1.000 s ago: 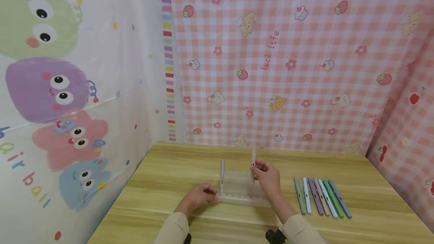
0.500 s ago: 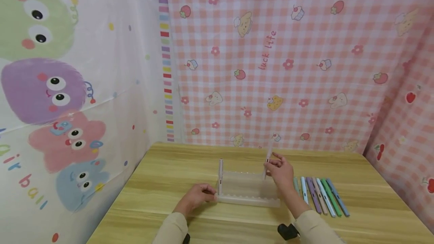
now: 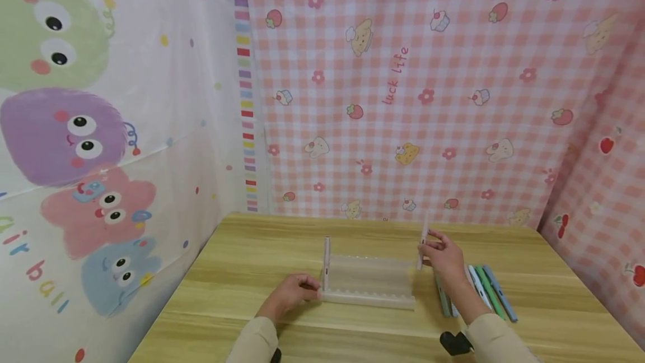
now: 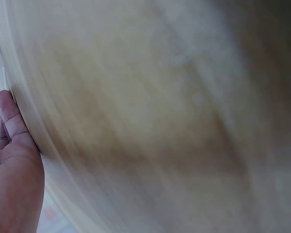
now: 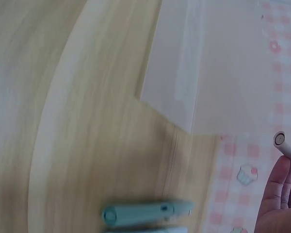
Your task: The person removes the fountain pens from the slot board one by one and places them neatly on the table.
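Note:
A clear pen rack [image 3: 370, 276] with a notched front bar lies on the wooden table. One pale pink pen [image 3: 326, 265] stands upright at its left end. At the rack's left front corner, my left hand [image 3: 292, 293] holds the end between thumb and fingers; in the left wrist view only part of this hand [image 4: 14, 160] shows. My right hand [image 3: 445, 256] pinches another pale pink pen [image 3: 423, 248] upright, just past the rack's right end and apart from it. The right wrist view shows that pen's round end [image 5: 280, 139] above the fingertips.
Several coloured pens [image 3: 486, 290] lie in a row on the right, partly hidden by my right forearm. A green-grey pen [image 5: 148, 212] is nearest the rack. Behind the wooden table [image 3: 242, 256] hangs a pink checked curtain [image 3: 383, 128].
My right hand has carried the pale pink pen rightward, from above the rack to beyond its right end. The left hand and the rack have stayed in place.

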Motion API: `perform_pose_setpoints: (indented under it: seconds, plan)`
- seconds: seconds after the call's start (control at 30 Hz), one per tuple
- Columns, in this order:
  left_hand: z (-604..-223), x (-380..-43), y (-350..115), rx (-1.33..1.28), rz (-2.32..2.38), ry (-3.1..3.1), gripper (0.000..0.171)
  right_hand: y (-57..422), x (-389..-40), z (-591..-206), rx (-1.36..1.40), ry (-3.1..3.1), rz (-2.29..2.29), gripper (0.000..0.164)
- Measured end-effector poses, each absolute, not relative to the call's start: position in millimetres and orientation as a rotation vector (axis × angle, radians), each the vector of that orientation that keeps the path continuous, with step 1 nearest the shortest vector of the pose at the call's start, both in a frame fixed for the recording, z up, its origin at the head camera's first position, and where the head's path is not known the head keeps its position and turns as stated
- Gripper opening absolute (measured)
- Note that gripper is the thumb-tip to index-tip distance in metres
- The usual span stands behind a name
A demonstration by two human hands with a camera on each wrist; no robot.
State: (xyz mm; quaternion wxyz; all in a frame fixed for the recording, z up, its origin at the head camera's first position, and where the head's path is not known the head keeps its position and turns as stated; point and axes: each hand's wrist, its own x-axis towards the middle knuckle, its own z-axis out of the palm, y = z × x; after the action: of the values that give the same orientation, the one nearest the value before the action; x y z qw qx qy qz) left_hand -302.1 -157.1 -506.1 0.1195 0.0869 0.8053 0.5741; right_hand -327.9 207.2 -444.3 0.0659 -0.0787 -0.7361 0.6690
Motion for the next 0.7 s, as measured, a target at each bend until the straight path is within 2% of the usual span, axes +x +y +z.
perform_pose_setpoints:
  seconds: [0.33, 0.7]
  plan:
    - [-505.6, -301.0, -156.1, 0.241, 1.677, 2.357, 0.015, 252.6, -328.5, -447.0, -0.217, -2.320, 1.940, 0.057]
    - [-505.9, -302.3, -156.3, 0.252, 1.657, 2.387, 0.016, 323.5, -321.2, -448.9, -0.095, -2.567, 1.804, 0.065]
